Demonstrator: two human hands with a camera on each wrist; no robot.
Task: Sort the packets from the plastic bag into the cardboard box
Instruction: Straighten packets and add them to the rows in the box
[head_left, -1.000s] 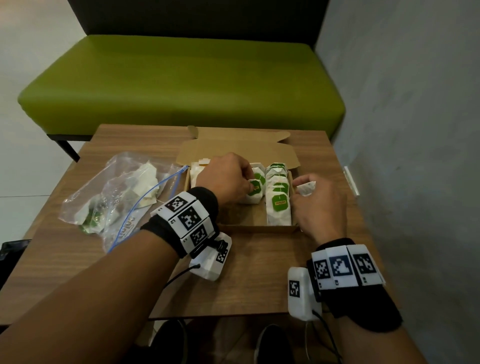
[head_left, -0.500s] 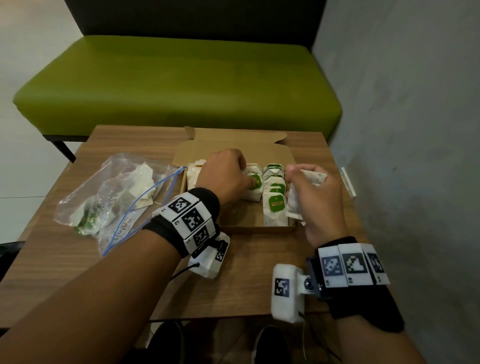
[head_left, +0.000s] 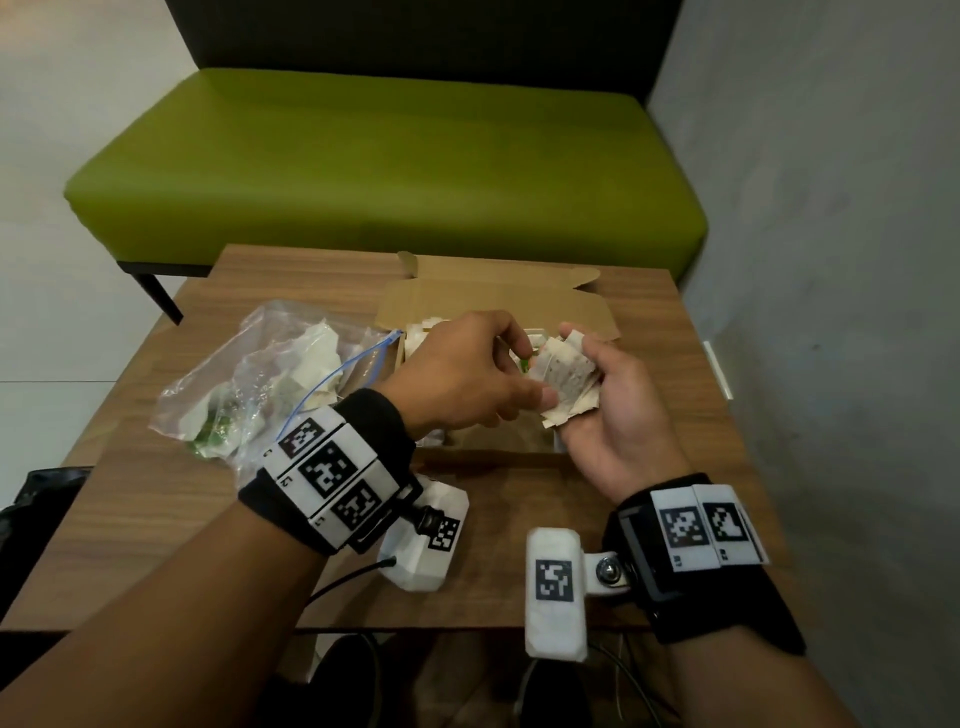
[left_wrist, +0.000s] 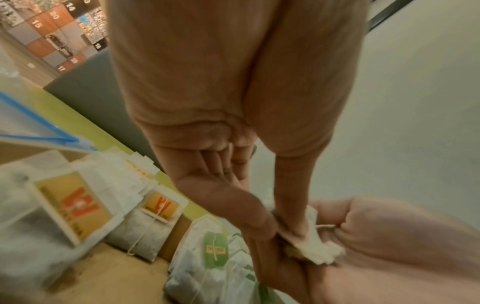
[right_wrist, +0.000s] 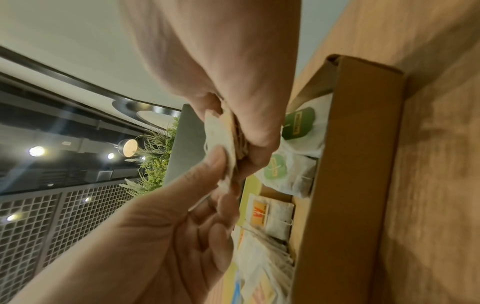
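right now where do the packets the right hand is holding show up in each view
Head: packets in hand, centre, above the cardboard box, on the right hand, the left hand pinching them.
Left wrist: lower right.
Right wrist: centre, between both hands.
Shared landmark: the green-tagged packets in the box.

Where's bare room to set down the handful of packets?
Bare table right of the box, up to the wall-side edge; also the near strip below the bag. Crowded: the box's rows and the bag's side.
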